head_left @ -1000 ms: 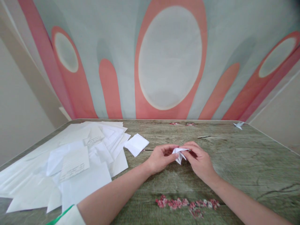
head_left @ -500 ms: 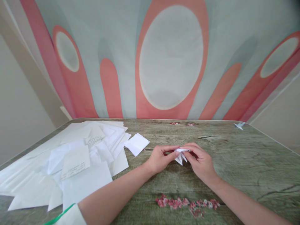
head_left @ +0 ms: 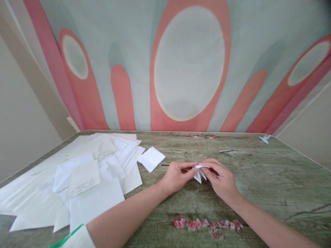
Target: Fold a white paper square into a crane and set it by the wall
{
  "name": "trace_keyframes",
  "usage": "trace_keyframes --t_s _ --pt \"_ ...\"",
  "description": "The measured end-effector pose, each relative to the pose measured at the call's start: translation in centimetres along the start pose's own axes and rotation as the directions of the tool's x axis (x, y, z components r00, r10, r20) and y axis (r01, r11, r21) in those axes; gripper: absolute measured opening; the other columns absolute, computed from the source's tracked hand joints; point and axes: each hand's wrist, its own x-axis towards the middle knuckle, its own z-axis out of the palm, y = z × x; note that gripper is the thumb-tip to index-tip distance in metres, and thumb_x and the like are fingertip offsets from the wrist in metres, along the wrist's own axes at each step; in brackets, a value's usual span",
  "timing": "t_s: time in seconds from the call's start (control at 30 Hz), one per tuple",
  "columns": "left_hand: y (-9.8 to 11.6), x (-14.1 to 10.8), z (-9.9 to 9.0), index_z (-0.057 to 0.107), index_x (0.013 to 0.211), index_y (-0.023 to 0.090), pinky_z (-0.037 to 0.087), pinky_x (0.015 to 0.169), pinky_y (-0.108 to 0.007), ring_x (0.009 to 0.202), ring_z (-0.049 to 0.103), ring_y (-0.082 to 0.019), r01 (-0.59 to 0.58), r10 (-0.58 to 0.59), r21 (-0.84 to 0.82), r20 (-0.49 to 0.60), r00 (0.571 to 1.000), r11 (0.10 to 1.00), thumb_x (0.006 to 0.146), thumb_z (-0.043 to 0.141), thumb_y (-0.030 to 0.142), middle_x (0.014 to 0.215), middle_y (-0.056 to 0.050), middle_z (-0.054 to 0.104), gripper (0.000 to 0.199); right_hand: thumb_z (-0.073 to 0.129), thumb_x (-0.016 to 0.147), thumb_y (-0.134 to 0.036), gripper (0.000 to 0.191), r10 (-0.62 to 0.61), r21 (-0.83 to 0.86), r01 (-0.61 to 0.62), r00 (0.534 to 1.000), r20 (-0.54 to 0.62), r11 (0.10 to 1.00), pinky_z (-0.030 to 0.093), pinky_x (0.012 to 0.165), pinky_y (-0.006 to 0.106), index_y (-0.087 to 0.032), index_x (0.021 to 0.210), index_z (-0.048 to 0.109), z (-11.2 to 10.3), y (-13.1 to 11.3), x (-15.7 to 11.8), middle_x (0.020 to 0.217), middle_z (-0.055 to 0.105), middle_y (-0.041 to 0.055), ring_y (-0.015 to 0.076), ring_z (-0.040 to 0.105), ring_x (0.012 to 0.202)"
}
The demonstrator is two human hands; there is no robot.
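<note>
A small folded white paper (head_left: 200, 174) is held above the wood-patterned table between my two hands, its pointed flaps hanging down. My left hand (head_left: 178, 175) pinches its left side between thumb and fingers. On the right side, my right hand (head_left: 221, 177) grips it the same way, and the fingertips of both hands nearly meet at the top. The fingers cover part of the folds.
Many loose white sheets (head_left: 97, 199) overlap on the left of the table (head_left: 258, 186). A white paper square (head_left: 151, 159) lies beside them. A folded paper figure (head_left: 264, 138) sits at the far right corner. A patterned curtain (head_left: 139, 103) hangs behind.
Both hands have shifted very slightly around the folded paper, which stays in their grip. The sheets and the paper figure lie as before.
</note>
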Motion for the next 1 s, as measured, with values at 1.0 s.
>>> trace_keyframes --t_s 1.0 --pt "-0.09 0.36 -0.76 0.069 0.084 0.018 0.046 0.078 -0.028 0.079 0.061 -0.015 -0.335 0.383 0.421 -0.033 0.923 0.843 0.083 0.057 0.027 0.081 -0.004 0.069 0.015 0.055 0.083 -0.023 0.006 0.084 0.055 -0.089 0.993 0.084 0.995 0.046 0.067 0.027 -0.02 0.085 0.059 0.5 0.49 -0.23 0.081 0.061 0.0025 0.0158 0.058 0.074"
